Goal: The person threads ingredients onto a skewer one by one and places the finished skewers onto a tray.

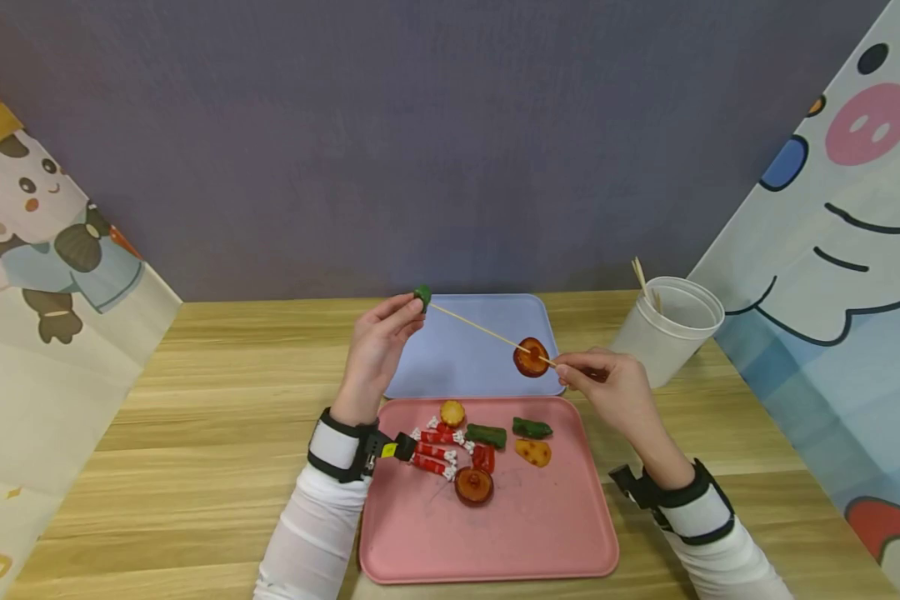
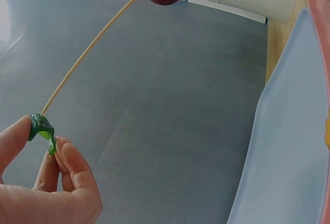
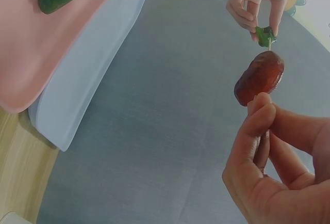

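Observation:
My left hand (image 1: 378, 342) pinches a curved green pepper piece (image 1: 423, 297) between thumb and fingertips, above the far left corner of the blue tray (image 1: 457, 358). In my right hand (image 1: 611, 387), thumb and fingers grip the near end of a thin wooden skewer (image 1: 480, 327). A glossy brown mushroom cap (image 1: 531, 357) is threaded on it, close to the right fingertips. The skewer's far tip meets the pepper piece (image 2: 42, 128) in the left wrist view; how deep it goes, I cannot tell.
A pink tray (image 1: 525, 533) lies in front, holding another mushroom cap (image 1: 474, 486), a corn slice (image 1: 452, 413), green pieces (image 1: 486, 436), a yellow slice (image 1: 534, 452) and several red-and-white sticks (image 1: 435, 467). At the right stands a white bucket (image 1: 663, 333) with skewers.

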`<state>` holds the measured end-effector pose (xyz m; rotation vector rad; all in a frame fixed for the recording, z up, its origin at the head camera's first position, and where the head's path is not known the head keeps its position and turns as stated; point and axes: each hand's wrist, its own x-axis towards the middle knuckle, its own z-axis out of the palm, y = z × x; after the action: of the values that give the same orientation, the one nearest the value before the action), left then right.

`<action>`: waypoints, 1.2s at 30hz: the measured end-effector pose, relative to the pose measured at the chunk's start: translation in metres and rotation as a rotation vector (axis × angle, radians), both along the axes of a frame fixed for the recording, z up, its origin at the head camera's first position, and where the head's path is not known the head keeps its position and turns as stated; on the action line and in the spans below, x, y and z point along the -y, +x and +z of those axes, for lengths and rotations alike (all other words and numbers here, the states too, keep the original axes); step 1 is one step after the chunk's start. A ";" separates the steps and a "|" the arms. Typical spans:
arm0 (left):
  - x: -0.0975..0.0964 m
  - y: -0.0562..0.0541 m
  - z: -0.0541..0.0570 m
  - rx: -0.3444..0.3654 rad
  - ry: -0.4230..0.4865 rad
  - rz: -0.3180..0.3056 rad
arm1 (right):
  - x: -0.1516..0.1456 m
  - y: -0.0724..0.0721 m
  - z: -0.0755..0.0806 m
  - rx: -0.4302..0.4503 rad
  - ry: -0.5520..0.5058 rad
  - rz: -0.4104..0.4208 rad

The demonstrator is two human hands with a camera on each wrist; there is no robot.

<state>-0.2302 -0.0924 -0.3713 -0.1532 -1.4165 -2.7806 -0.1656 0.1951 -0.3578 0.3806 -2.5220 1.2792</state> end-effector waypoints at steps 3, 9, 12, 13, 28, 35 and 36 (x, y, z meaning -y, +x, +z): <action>0.000 0.000 0.000 -0.002 -0.006 -0.002 | 0.003 0.005 0.007 -0.011 0.000 0.013; 0.000 0.001 -0.002 -0.004 -0.037 -0.003 | -0.006 -0.006 -0.013 -0.001 -0.001 0.005; -0.002 0.001 -0.003 0.001 -0.057 0.000 | -0.011 -0.010 -0.023 0.008 -0.012 0.006; -0.002 0.002 -0.004 0.003 -0.064 0.001 | -0.011 -0.010 -0.024 0.008 -0.017 0.008; -0.006 0.001 -0.005 0.001 -0.133 -0.062 | -0.011 -0.009 -0.023 0.017 -0.039 0.021; -0.006 0.000 -0.006 0.007 -0.138 -0.070 | -0.013 -0.010 -0.026 0.007 -0.025 0.040; -0.006 0.000 -0.007 0.008 -0.139 -0.069 | -0.013 -0.009 -0.026 0.006 -0.020 0.039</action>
<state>-0.2300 -0.0862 -0.3782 -0.1970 -1.6367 -2.7378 -0.1750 0.2077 -0.3840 0.4241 -2.5171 1.3206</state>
